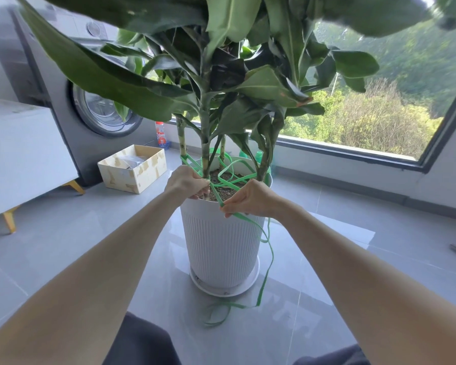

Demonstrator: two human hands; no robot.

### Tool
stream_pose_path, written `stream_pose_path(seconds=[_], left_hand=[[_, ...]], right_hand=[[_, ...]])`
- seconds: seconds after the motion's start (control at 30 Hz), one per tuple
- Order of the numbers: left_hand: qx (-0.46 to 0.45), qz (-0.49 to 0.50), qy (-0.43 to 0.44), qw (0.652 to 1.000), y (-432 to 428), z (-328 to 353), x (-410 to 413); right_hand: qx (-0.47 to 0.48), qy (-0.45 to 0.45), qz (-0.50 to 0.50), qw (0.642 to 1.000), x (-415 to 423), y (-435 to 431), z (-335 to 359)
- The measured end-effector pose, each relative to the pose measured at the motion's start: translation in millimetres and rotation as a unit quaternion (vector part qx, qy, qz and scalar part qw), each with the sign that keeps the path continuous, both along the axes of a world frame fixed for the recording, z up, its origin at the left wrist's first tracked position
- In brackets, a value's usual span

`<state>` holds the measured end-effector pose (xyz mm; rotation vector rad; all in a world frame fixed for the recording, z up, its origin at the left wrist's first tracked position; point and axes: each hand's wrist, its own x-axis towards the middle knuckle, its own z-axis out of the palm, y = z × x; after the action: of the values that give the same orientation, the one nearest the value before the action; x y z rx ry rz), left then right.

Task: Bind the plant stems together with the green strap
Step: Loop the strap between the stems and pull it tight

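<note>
Left hand (187,184) fingers curled, gripping the green strap (191,164) against the base of the middle plant stem (205,154). Right hand (248,200) pinches the strap just right of the left hand, over the rim of the white pot (221,241). Beyond both hands the strap lies in loose loops around the stems, low over the soil. Below the right hand the tail drops down the pot wall to a coil on the floor (327,259).

Risks:
- The loops are slack and crossing, so pulling now could knot them or catch only some stems.
- The wrap sits very low and may cinch at the soil without gathering the stems.
- The thin pinch could slip under tension.
- A hard pull may bend a stem or rock the pot on its saucer (225,288).

Writing: bottle (160,134) beyond the left hand has a red label, text too blurred to read. No other legible marks.
</note>
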<state>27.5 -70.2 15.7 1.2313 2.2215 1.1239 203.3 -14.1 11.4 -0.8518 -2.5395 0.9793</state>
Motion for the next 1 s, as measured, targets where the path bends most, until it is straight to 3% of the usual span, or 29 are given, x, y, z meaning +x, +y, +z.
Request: stream_pose_path(seconds=[0.27,0.77,1.0], left_hand=[[-0.013,0.025,-0.013,1.0,4.5,2.7,3.5],[-0.024,0.036,0.073,0.996,1.8,1.0,8.1],[-0.022,-0.016,0.115,0.993,-4.4,-3.3,2.2]], right_hand=[[-0.013,-0.008,0.004,1.0,-1.9,-6.4,-5.5],[-0.032,0.01,-0.011,0.999,-6.8,-12.2,-19.2],[-0.096,-0.104,-0.03,0.989,5.0,0.9,-24.7]])
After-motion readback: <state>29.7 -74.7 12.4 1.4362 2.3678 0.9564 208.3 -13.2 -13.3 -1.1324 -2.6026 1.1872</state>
